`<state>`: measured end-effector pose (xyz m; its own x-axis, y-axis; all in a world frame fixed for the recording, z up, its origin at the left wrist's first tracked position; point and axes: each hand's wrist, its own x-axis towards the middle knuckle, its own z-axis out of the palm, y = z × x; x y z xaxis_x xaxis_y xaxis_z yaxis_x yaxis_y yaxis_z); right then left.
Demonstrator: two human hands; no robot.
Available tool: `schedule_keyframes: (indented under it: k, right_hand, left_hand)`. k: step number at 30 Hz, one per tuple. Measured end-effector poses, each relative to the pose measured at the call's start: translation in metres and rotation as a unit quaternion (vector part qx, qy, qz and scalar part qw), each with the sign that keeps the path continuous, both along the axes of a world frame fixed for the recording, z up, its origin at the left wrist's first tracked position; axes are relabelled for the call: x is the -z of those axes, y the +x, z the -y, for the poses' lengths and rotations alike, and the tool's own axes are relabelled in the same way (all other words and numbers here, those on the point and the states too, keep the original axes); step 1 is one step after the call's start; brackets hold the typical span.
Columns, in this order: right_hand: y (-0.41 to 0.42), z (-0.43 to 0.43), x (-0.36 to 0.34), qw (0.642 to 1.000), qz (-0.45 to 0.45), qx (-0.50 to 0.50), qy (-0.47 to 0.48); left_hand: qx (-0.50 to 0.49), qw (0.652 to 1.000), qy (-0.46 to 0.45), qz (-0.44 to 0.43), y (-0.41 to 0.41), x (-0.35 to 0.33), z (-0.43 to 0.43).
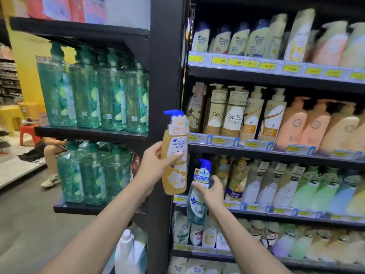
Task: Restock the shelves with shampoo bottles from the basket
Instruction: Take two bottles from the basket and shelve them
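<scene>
Shelving (276,77) of black metal fills the right side, its tiers crowded with pump bottles (294,123) in cream, peach, white and pale green, and yellow price tags (235,62) run along the front rails. A black upright (166,76) divides it from an end rack (88,133) to the left, where tall green bottles (87,91) stand in two tiers. Beyond lie a grey floor (23,224), a yellow wall (21,76), a red stool (27,131) and the legs of a seated person (50,155). A white jug (126,246) shows low beside the upright.

The left grip (156,165) is wrapped round the waist of a golden shampoo bottle (173,182) with a blue pump, held upright in the air in front of the upright, beside the left end of the second visible tier. The right grip (212,189) clasps the neck of a teal shampoo bottle (196,208), also blue-pumped, held upright before the left end of the third tier, its base hanging past the rail in front of the tier below
</scene>
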<state>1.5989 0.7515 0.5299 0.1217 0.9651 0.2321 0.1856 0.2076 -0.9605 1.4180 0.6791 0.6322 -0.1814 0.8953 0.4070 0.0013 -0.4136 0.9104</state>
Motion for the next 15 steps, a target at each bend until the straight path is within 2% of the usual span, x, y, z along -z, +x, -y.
schedule_keyframes:
  k: [3,6,10,15]
  right_hand:
    - [-0.015,-0.018,-0.003,1.000,-0.025,0.004,0.004]
    - [-0.024,-0.034,0.000,1.000,0.009,-0.008,0.011]
    - [-0.036,-0.059,0.004,1.000,0.006,-0.009,0.017]
    - [-0.051,-0.084,-0.001,0.998,-0.045,-0.026,-0.046]
  left_hand:
    - [0.012,0.999,0.019,-0.022,0.003,-0.017,-0.008]
    - [0.019,0.998,0.039,-0.039,0.009,-0.032,-0.016]
    - [0.028,0.996,0.053,-0.070,0.015,-0.047,-0.024]
    - [0.022,0.995,0.066,-0.076,0.020,-0.061,-0.029]
